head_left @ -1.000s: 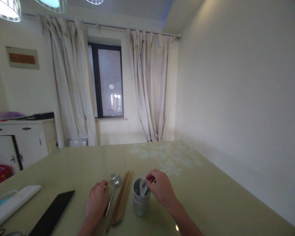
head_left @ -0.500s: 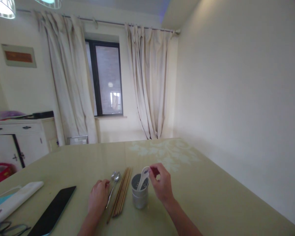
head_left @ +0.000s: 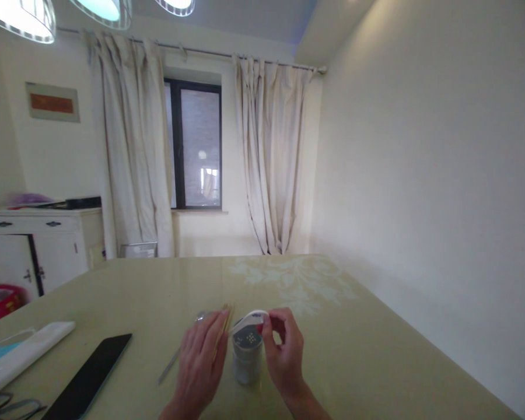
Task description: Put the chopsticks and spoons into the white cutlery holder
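My right hand pinches a white ceramic soup spoon by one end, tilted above the mouth of a grey cup. The spoon's other end reaches toward my left hand; whether they touch is unclear. The cup stands upright, and holes show in its bottom. My left hand stretches its fingers over a bundle of wooden chopsticks, covering most of them. Beside that hand lies a metal spoon, partly hidden under it.
On the left of the table lie a black phone-like slab, a long white case and a pair of glasses. A wall runs along the right side. A white cabinet stands at far left.
The soup spoon has come up out of the cup in my right hand. My left hand has moved right, from beside the metal spoons to over the chopsticks. The view has tilted up slightly.
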### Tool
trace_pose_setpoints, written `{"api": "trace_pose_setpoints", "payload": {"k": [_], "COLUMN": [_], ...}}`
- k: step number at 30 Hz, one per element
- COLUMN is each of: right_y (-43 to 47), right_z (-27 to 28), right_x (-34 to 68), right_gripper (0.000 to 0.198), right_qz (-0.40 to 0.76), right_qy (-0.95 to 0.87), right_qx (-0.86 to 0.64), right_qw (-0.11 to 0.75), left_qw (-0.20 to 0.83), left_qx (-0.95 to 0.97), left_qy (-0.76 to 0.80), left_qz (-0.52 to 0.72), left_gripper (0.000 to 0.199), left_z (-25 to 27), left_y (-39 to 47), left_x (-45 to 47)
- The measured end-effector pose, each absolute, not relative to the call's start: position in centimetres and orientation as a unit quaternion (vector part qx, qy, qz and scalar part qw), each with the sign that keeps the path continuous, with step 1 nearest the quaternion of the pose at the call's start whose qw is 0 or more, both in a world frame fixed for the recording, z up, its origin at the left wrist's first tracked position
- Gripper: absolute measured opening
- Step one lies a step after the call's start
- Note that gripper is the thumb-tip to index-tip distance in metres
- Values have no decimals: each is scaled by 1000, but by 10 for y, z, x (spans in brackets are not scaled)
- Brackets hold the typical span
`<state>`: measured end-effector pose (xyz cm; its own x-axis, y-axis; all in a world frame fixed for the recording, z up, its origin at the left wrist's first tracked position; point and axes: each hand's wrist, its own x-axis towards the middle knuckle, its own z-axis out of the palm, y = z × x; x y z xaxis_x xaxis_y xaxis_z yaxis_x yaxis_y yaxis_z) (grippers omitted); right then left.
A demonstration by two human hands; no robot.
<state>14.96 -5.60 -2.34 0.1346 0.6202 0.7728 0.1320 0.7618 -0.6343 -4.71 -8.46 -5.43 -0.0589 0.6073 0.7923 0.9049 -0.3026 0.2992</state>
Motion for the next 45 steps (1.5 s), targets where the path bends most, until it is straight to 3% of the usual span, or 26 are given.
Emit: {"api": "trace_pose_setpoints", "payload": {"k": [3,5,10,13,25,32,45], "right_y": [-66,-70,-68,-61,-41,-41,-42], "right_z": [-30,-33,-36,-40,-61,-62,-64], "right_x": [142,139,145,151,152,149,155], "right_gripper": [7,12,33,33,39,38,44], "right_qz": [133,103,63,44,135,175,185], "right_qy": [-685,-703,-756,-758,-723,-723,-729], "right_qx": [-238,-200,-182,-234,-318,-318,-317], "right_qw": [676,674,626,608,598,588,578], "left_qw": [201,195,86,34,27,-11,47], "left_qx": [-689,-700,-655,-574,-508,-491,-533], "left_qy": [-534,-506,-532,-618,-811,-834,-823], "left_qz": [-446,-465,-530,-537,-288,-251,-189], "left_gripper": [40,39,45,45,34,27,29], "left_z": [-68,-77,-74,-59,-65,-62,-65], "left_y": [-83,-80,-73,-67,-65,-66,-57], "left_x": [-37,-36,-47,-65,-123,-119,-109]}}
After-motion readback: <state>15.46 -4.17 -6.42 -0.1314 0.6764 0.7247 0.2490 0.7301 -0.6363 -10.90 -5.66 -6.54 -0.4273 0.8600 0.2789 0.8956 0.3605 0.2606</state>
